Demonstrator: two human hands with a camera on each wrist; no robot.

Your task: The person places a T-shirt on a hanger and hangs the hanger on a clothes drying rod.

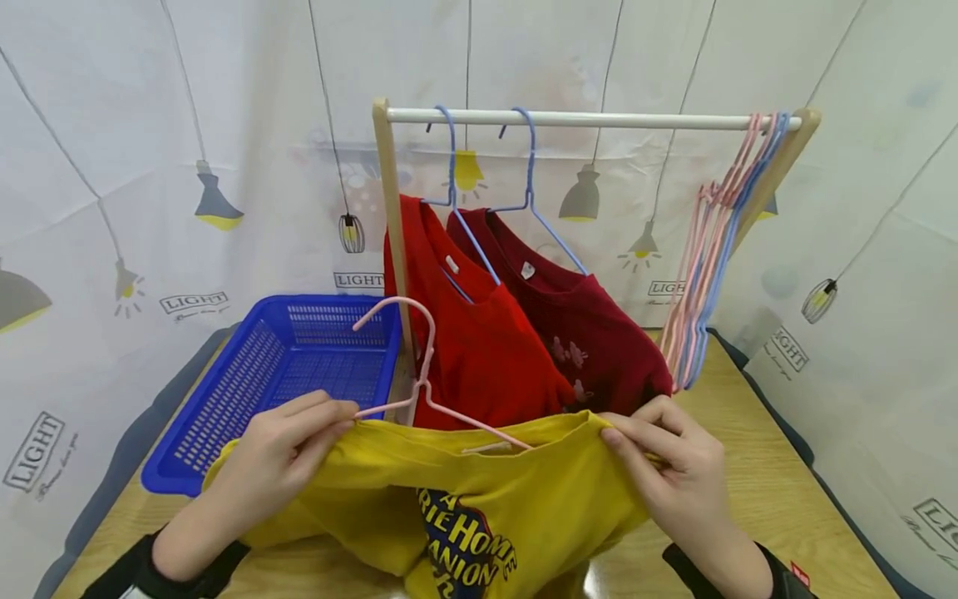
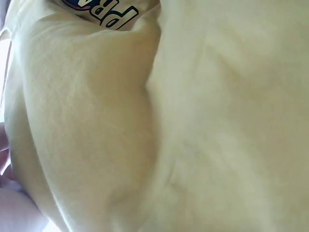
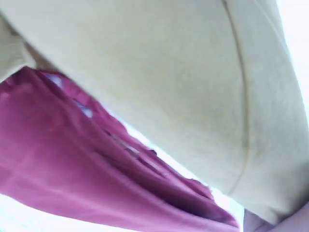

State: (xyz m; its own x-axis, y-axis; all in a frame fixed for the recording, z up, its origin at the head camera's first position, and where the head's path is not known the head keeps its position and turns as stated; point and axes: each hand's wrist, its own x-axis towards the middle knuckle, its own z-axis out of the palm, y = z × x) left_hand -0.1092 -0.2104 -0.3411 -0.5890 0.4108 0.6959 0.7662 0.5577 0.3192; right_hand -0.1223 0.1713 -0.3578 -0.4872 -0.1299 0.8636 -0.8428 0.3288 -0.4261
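A yellow T-shirt [image 1: 569, 491] with dark printed lettering is stretched between both hands in the head view. My left hand [image 1: 277, 449] pinches it at the left of the neckline, fingertips right at one arm of a pink hanger [image 1: 428, 366]. The hanger's hook stands up above the collar, and its right arm runs down into the neck opening, its end hidden by cloth. On the other side, my right hand [image 1: 674, 457] pinches the right edge of the neckline. Yellow fabric [image 2: 91, 111] fills most of the left wrist view.
Behind the shirt, a rack with a white rail [image 1: 599, 120] bears a red top [image 1: 471, 349] and a maroon top [image 1: 599, 333] on blue hangers. Several pink and blue hangers [image 1: 703, 283] bunch at its right end. A blue basket [image 1: 217, 399] sits left on the wooden table [image 1: 763, 466].
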